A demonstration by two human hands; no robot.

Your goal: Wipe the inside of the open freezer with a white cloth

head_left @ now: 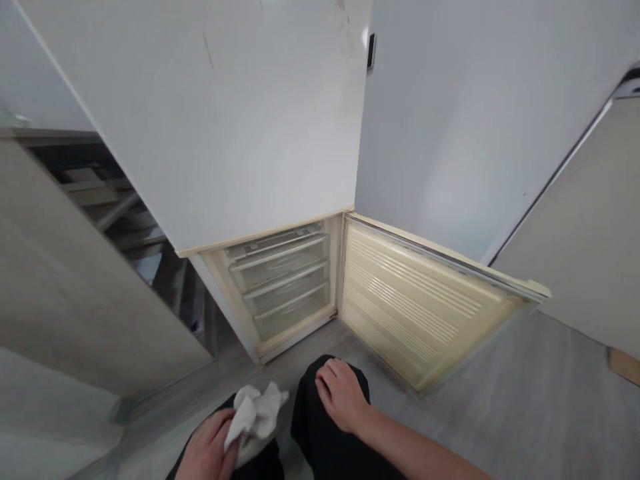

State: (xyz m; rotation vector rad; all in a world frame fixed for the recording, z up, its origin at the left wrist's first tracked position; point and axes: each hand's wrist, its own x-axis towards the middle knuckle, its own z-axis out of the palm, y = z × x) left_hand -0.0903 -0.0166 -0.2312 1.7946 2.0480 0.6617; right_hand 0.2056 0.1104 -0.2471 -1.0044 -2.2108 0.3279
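Far left: pale cabinet side panel [75,293], shelving [120,207] with clutter dim behind it, contents too dark to tell.

Near left, bottom edge: left hand [207,450], grip clamped on a crumpled white cloth [255,413]. Cloth bunched, sticking up and to the right of the fingers, above the left knee, near the floor and just short of the freezer front.

Centre, far: fridge [225,120], upper door shut, white, faint marks near its top right corner. Below it, freezer compartment [280,280] open, yellowed frame, three translucent drawers [285,290] stacked and pushed in, a slotted grille above them.

Centre, near: black trousers [325,427], both knees in view. Right hand [343,393] lying flat on the right knee, palm down, grip apart, fingers loosely spread, holding nothing.

Right of centre: freezer door [425,307] swung wide open to the right, ribbed cream inner lining facing up and left, lower edge close to the grey floor [525,400].

Far right: white wall [475,120], then a pale door panel [590,233]; small wooden piece [625,365] on the floor at the right edge.
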